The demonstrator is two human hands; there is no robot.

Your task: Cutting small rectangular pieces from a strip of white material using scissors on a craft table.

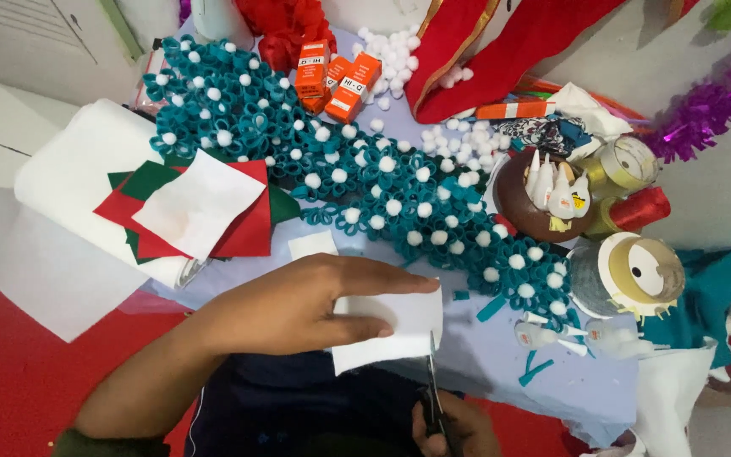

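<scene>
White felt piece (pixel 391 326): matt, soft, slightly fuzzy cloth. Scissors (pixel 433 393): dark metal blades, dull sheen. Teal garland (pixel 365 182): matt felt loops with fluffy white pompoms. Red, green and white felt sheets (pixel 200 207): flat, matt cloth. Orange boxes (pixel 353 85): smooth card, light gloss. Brown bowl (pixel 513 207): glossy, smooth. Tinsel (pixel 708 106): shiny purple foil. Ribbon spools (pixel 636 161): glossy gold and red. Counter (pixel 484 355) cover: pale, matt.

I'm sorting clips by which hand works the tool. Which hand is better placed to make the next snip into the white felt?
Right. The right hand holds the scissors, blades at the white felt piece's edge. The left hand pinches the felt flat, likely best steadying it.
</scene>
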